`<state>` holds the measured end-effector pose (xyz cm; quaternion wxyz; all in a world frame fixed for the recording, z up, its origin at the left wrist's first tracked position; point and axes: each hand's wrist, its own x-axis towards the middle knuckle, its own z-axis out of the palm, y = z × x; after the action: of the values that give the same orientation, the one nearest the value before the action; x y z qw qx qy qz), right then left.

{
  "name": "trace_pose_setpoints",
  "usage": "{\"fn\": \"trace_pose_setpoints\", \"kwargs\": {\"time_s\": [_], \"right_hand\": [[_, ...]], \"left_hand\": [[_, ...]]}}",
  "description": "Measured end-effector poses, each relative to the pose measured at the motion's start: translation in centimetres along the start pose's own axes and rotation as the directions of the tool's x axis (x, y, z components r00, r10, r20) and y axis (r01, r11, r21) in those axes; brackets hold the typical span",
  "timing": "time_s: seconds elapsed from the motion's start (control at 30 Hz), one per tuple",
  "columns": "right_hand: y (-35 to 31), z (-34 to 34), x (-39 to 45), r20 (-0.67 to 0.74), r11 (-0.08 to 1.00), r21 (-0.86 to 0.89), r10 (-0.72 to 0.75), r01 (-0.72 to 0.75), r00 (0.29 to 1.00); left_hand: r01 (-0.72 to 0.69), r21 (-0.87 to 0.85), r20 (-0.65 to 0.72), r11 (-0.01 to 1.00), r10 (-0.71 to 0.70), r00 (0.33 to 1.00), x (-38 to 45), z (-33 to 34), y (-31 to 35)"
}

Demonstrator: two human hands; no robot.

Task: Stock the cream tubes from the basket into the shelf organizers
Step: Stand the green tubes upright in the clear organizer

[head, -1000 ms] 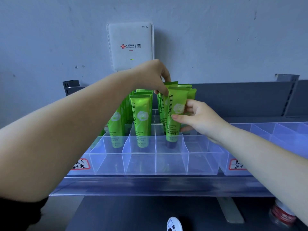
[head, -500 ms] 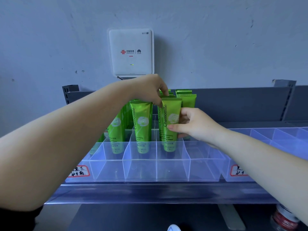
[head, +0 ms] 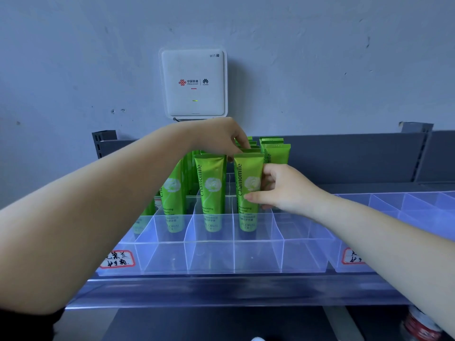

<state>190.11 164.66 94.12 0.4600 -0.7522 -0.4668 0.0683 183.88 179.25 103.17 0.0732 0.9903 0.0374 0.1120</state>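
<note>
The right hand [head: 285, 190] grips a green tube [head: 247, 193] marked "Chamomile" — thumb across its front, fingers curled behind its right edge. The tube stands upright, crimped end up, in a cell of the clear organizer [head: 211, 257] on the shelf [head: 221, 291], third column from the left that shows, its lower end seen through the plastic wall. The left hand [head: 216, 139] reaches in from the left above the rows, fingers bent down and pinching the top edges of the tubes just behind the gripped one; exactly which tube it holds I cannot tell. Beside the gripped tube, one column to the left, stands a second tube [head: 212, 190] of the same kind, and further left a third [head: 172, 193], partly hidden by the left forearm. More tubes [head: 275, 150] fill the cells behind, up to the grey back rail [head: 344, 153]. The front row of cells holds nothing. A red-bordered label [head: 117, 259] with handwritten characters is stuck to the organizer's front left corner. A second organizer [head: 403, 207] sits just to the right, touching or nearly touching the first, with its own label [head: 350, 256] partly hidden by the right forearm. On the wall above — a white WiFi box [head: 193, 82] with a small green light. No basket is in view.
</note>
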Motion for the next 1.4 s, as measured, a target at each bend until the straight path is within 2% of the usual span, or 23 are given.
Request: {"fn": "trace_pose_setpoints", "kwargs": {"time_s": [0.13, 0.23, 0.4, 0.5, 0.6, 0.67, 0.73, 0.77, 0.87, 0.93, 1.1, 1.2, 1.4], "right_hand": [[-0.2, -0.2, 0.0, -0.02, 1.0, -0.03, 0.006, -0.007, 1.0], [-0.8, -0.8, -0.2, -0.116, 0.997, -0.072, -0.036, 0.027, 0.993], [-2.3, -2.7, -0.8, -0.326, 0.994, 0.056, -0.072, 0.096, 0.943], [-2.9, -3.9, -1.6, -0.411, 0.994, 0.022, -0.088, 0.107, 0.907], [-3.1, -5.0, -3.5, -0.495, 0.984, -0.157, -0.153, 0.085, 0.856], [-2.9, -5.7, -5.3, -0.508, 0.889, -0.458, -0.254, -0.008, 0.823], [-2.6, -6.6, -7.4, -0.468, 0.648, -0.746, -0.342, -0.156, 0.815], [-2.3, -7.2, -8.5, -0.444, 0.526, -0.824, -0.368, -0.211, 0.817], [-1.3, -8.9, -11.9, -0.4, 0.262, -0.911, -0.366, -0.319, 0.84], [-0.1, -10.1, -14.4, -0.394, 0.148, -0.919, -0.317, -0.366, 0.862], [3.0, -13.0, -22.2, -0.471, 0.001, -0.881, -0.104, -0.474, 0.876], [5.1, -14.0, -27.4, -0.476, -0.075, -0.875, -0.054, -0.479, 0.878], [9.0, -14.9, -37.5, -0.555, -0.057, -0.832, 0.131, -0.552, 0.822]], "left_hand": [[-0.017, -0.063, -0.044, 0.998, 0.015, 0.999, -0.1, -0.6, 0.1], [-0.036, -0.165, -0.106, 0.986, 0.018, 0.994, -0.4, -1.2, 0.3], [-0.106, -0.244, -0.352, 0.964, 0.014, 0.936, -1.2, -1.9, 1.6], [-0.172, -0.127, -0.489, 0.977, 0.089, 0.868, -2.7, -1.2, 3.0], [-0.225, 0.035, -0.539, 0.974, 0.208, 0.816, -4.0, 0.7, 4.8], [-0.223, 0.11, -0.548, 0.969, 0.246, 0.8, -4.4, 2.4, 6.4], [-0.216, 0.209, -0.563, 0.954, 0.298, 0.771, -4.2, 4.0, 8.2], [-0.228, 0.247, -0.563, 0.942, 0.331, 0.757, -4.0, 4.8, 9.2], [-0.312, 0.291, -0.531, 0.905, 0.424, 0.734, -3.2, 7.6, 12.8], [-0.378, 0.301, -0.485, 0.875, 0.482, 0.73, -2.8, 9.8, 15.7], [-0.495, 0.323, -0.343, 0.807, 0.587, 0.733, -1.8, 14.6, 23.2], [-0.568, 0.319, -0.265, 0.758, 0.647, 0.715, -1.9, 17.4, 28.0], [-0.722, 0.268, -0.144, 0.638, 0.768, 0.625, -3.5, 23.3, 37.5]]}}
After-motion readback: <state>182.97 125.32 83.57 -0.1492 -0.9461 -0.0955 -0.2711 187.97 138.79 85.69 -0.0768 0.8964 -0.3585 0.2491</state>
